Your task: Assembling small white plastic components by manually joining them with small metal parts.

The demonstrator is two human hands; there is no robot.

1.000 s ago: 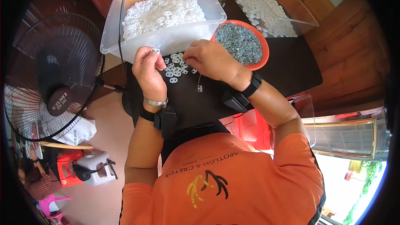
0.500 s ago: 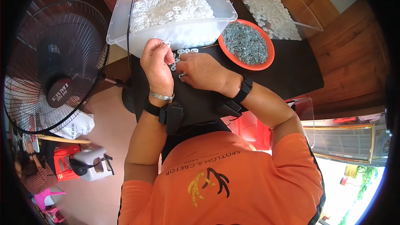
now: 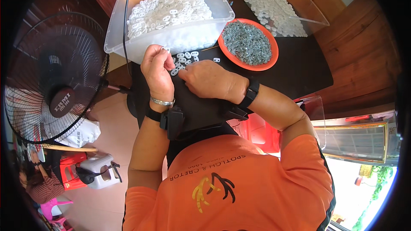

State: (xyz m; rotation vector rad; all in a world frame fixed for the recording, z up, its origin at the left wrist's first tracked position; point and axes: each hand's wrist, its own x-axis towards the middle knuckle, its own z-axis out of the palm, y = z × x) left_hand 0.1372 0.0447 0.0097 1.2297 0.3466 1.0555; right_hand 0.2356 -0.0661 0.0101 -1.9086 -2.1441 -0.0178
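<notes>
Left thumb and finger pinch a small white piece.
The left hand (image 3: 158,70) holds the white piece (image 3: 166,49) at its fingertips; the right hand's (image 3: 209,79) grip is hidden beside loose pieces (image 3: 187,55). Likely light, stiff, slippery; best held edgewise.

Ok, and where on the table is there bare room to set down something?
The widest bare patch of the dark table lies between the orange plate and the table's right edge. A smaller one lies between the left wrist strap and the right hand. It is crowded between that hand and the plastic bin, where loose white pieces lie.
</notes>
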